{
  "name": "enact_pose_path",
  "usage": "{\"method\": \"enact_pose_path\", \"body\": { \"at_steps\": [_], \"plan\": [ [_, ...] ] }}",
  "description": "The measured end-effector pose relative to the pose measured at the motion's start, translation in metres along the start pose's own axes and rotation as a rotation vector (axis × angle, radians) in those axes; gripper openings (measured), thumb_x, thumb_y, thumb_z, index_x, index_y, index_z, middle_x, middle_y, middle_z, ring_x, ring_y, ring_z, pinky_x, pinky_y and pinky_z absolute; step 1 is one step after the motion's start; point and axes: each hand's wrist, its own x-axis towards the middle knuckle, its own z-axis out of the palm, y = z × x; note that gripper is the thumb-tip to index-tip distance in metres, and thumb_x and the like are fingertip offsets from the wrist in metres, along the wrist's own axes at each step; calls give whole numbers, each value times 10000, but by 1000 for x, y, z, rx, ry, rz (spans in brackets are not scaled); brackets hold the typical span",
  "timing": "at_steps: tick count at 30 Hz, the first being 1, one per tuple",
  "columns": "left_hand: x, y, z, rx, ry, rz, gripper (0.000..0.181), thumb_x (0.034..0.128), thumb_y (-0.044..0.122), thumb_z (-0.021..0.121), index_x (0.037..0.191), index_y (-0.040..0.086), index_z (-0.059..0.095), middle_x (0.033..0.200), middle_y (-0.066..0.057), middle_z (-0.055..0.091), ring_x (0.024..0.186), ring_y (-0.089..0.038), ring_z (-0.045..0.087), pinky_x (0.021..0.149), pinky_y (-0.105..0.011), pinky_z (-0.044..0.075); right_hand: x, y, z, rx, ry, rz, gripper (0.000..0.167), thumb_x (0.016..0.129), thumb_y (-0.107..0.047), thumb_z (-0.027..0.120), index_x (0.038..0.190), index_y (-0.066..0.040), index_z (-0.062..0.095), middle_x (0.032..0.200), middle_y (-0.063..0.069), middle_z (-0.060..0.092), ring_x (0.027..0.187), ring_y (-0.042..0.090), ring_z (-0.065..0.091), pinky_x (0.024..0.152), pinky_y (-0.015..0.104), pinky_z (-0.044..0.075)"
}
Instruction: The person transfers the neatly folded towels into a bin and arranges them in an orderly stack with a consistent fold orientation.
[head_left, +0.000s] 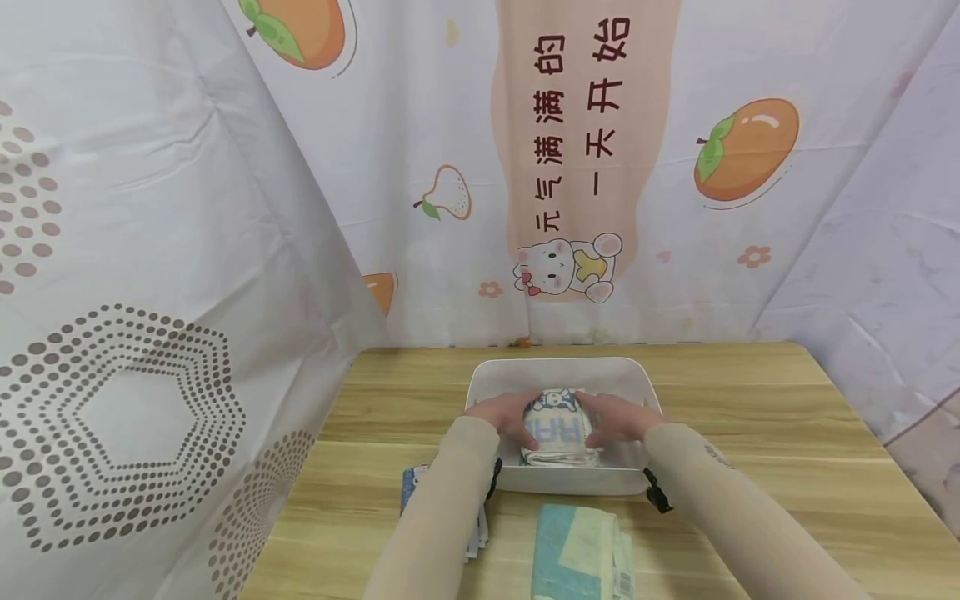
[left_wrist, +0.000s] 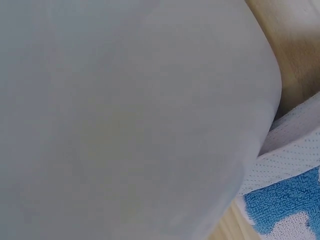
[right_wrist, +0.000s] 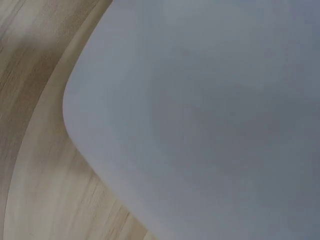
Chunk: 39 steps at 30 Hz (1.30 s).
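In the head view a folded white cloth with blue print (head_left: 557, 427) lies inside a white bin (head_left: 562, 481). My left hand (head_left: 512, 414) grips its left side and my right hand (head_left: 617, 417) its right side, fingers bent around the edges. Both forearms reach over the bin's near corners. The bin's pale wall fills most of the left wrist view (left_wrist: 140, 120) and of the right wrist view (right_wrist: 200, 120); neither shows a hand.
A blue and pale yellow folded cloth (head_left: 573, 550) lies on the wooden table (head_left: 765, 433) before the bin. Another blue and white cloth (head_left: 408, 483), also in the left wrist view (left_wrist: 285, 200), lies partly under the left sleeve. A printed curtain (head_left: 450, 125) hangs behind.
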Motion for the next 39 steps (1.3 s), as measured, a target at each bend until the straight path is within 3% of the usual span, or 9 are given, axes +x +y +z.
{"method": "enact_pose_path", "body": {
  "at_steps": [6, 17, 19, 21, 24, 27, 29, 34, 39],
  "plan": [
    [-2, 4, 0, 22, 45, 13, 979, 790, 320, 899, 1600, 319, 349, 1573, -38, 469, 1441, -273, 430, 1177, -628, 259, 5, 0, 2, -8, 24, 15, 877, 856, -155, 831, 1562, 28, 344, 1505, 302, 455, 1396, 467, 429, 1160, 582, 331],
    [-2, 4, -2, 19, 62, 1, 967, 820, 307, 876, 1610, 337, 320, 1605, -33, 426, 1469, -270, 396, 1160, -729, 156, 7, 4, 3, -27, 63, 9, 881, 847, -167, 834, 1545, 60, 348, 1503, 318, 447, 1388, 493, 426, 1153, 597, 332],
    [-2, 4, -2, 19, 60, 4, 964, 820, 311, 876, 1609, 338, 322, 1603, -35, 429, 1454, -264, 414, 1165, -698, 200, 5, 4, 2, -12, 65, 19, 874, 851, -179, 832, 1547, 47, 355, 1513, 309, 443, 1396, 489, 419, 1153, 603, 329],
    [-2, 3, -3, 10, 51, 11, 955, 826, 315, 870, 1609, 341, 323, 1602, -40, 428, 1398, -258, 467, 1133, -613, 337, 3, 4, 1, 8, 64, 30, 860, 860, -191, 829, 1551, 29, 366, 1528, 293, 437, 1412, 479, 406, 1156, 604, 324],
    [-4, 2, -5, -26, 32, 18, 941, 833, 303, 866, 1607, 338, 332, 1600, -59, 422, 1274, -246, 536, 947, -454, 518, -1, 5, -3, 41, 59, 41, 843, 873, -206, 822, 1558, 2, 375, 1552, 268, 422, 1436, 461, 385, 1164, 601, 315],
    [-6, 1, -8, -53, 24, 28, 934, 830, 292, 871, 1602, 331, 347, 1593, -71, 429, 1191, -239, 570, 779, -380, 559, -5, 8, -6, 41, 62, 12, 850, 868, -202, 825, 1554, 16, 373, 1534, 276, 443, 1422, 462, 405, 1155, 593, 333],
    [-9, 1, -11, -55, 28, 38, 932, 821, 296, 877, 1597, 322, 361, 1588, -71, 439, 1202, -243, 574, 794, -387, 562, -7, 9, -8, 49, 65, -3, 862, 862, -202, 830, 1557, 16, 368, 1517, 277, 464, 1407, 458, 428, 1150, 587, 344],
    [-16, 0, -19, -18, 54, 98, 932, 805, 303, 886, 1590, 295, 383, 1545, -47, 495, 1330, -246, 520, 1049, -448, 474, -12, 9, -12, 35, 78, -64, 860, 859, -225, 833, 1550, 13, 380, 1387, 265, 582, 1294, 421, 544, 1086, 571, 423],
    [-20, -4, -27, 15, 79, 167, 866, 850, 287, 853, 1585, 262, 395, 1396, -102, 609, 1240, -235, 578, 1031, -433, 484, -21, 7, -17, 35, 108, -140, 813, 865, -207, 823, 1523, 36, 412, 1222, 231, 657, 1032, 299, 672, 932, 496, 530]
  ]
}}
